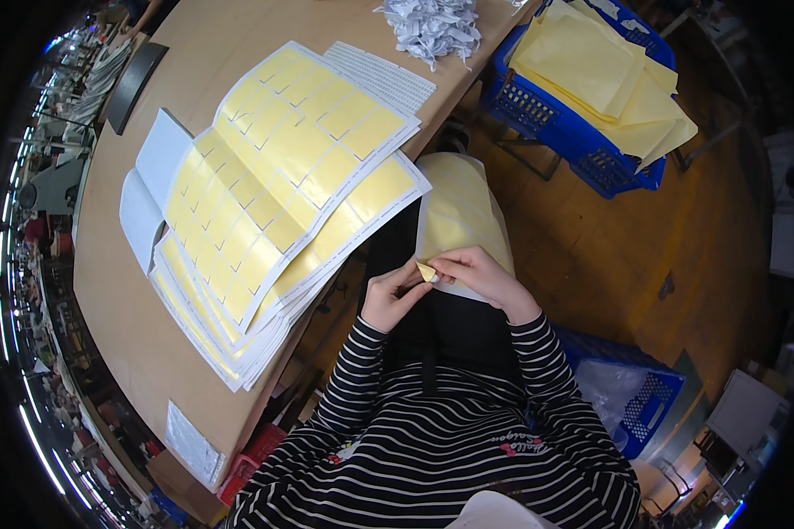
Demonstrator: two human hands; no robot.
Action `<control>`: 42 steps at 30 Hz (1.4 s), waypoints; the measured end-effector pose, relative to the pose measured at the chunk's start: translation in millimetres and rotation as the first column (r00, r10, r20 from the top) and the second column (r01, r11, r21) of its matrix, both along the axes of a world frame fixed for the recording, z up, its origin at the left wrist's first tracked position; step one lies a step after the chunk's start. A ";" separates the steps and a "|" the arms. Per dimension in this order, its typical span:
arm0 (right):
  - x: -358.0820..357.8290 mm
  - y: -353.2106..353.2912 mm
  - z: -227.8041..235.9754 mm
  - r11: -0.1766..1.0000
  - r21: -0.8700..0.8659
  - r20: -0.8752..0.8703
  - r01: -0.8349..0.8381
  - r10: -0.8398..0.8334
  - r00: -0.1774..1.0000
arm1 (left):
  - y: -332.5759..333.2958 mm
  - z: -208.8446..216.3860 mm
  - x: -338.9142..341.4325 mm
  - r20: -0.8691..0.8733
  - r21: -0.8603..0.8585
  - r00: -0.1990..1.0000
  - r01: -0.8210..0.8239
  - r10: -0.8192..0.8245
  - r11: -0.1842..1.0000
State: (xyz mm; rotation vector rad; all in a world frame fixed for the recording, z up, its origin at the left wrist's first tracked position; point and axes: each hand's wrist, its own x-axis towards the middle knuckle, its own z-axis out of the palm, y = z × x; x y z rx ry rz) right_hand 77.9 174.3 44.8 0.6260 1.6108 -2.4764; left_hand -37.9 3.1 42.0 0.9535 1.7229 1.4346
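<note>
A yellow sheet with a white border (463, 207) lies over my lap and knee. Its near corner is turned up into a small folded point between my hands. My left hand (388, 298) pinches this corner between thumb and fingers. Close beside it, my right hand (483, 278) is also closed on the sheet's corner, fingertips nearly touching those of the left. To the left on the table, a fanned stack of yellow sheets with printed dark marks and white edges (265, 167) reaches past the table's edge.
The brown table (115, 282) fills the left side. It holds a heap of white paper scraps (430, 33), a dark flat bar (137, 86) and a plastic-wrapped packet (192, 441). A blue basket (538, 115) at right bears loose yellow sheets (587, 62). Another blue basket (657, 401) stands near my right elbow.
</note>
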 end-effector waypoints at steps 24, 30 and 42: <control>-8.4 -16.0 29.4 0.433 0.857 -0.323 0.278 0.032 0.946 | 5.7 -2.3 8.9 0.126 -0.153 0.967 -0.203 0.223 0.967; -4.1 -12.7 27.6 0.179 0.859 -0.496 0.479 0.062 0.866 | 12.3 16.8 3.8 -0.062 -0.122 0.992 -0.116 0.109 0.986; 12.5 -0.1 21.8 0.517 0.501 -0.389 0.694 -0.581 0.714 | 22.0 22.3 27.5 0.371 -0.125 0.901 -0.192 0.225 0.973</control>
